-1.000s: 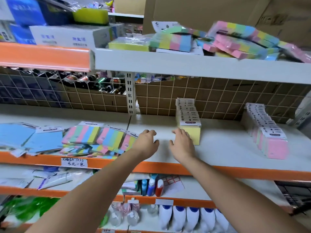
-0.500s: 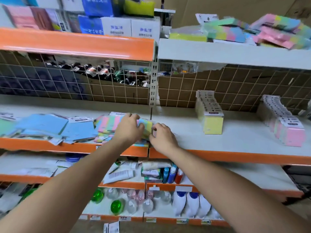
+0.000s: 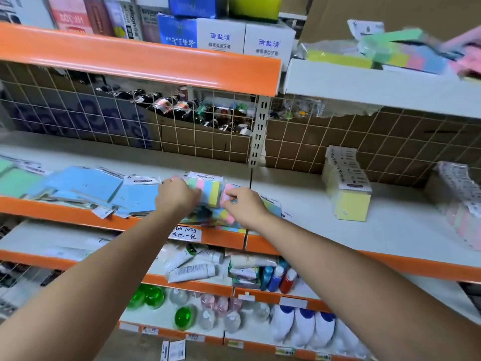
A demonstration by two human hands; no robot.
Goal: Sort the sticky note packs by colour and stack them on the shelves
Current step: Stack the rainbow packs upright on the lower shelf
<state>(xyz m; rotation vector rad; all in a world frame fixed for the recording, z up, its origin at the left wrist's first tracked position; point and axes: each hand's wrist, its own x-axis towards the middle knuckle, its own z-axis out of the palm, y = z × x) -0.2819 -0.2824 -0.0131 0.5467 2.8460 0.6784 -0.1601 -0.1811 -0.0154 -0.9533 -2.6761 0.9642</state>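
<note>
The white metal shelving unit with orange front edges (image 3: 65, 209) filled the view, and both arms reached to its middle level. Behind the hands ran a white wire grid backing (image 3: 182, 126).

To the left of the left hand lay a loose spread of flat light-blue sticky note packs with white header cards (image 3: 86, 186), overlapping one another, with pale green packs (image 3: 15, 178) further left at the frame edge. Well to the right of the right hand stood a tidy upright row of yellow sticky note packs (image 3: 348, 188), and beyond that, at the far right, a row of pink packs (image 3: 460, 204), partly blurred. Above and to the right of the hands, on the upper shelf, rested a jumbled heap of rainbow-striped sticky note blocks (image 3: 406, 53).

Directly under both hands lay the pile of multicoloured striped sticky note packs (image 3: 208, 191), at the shelf's front edge beside the upright post.

The left hand (image 3: 177, 196) rested knuckles-up on the left part of that pile, fingers curled over the edge of a pack; the fingertips were hidden. The right hand (image 3: 244, 207) pinched the pink end of a striped pack between thumb and curled fingers, just beside the left hand.

Below the hands, a handwritten white price label (image 3: 186, 234) was fixed to the orange edge.
</note>
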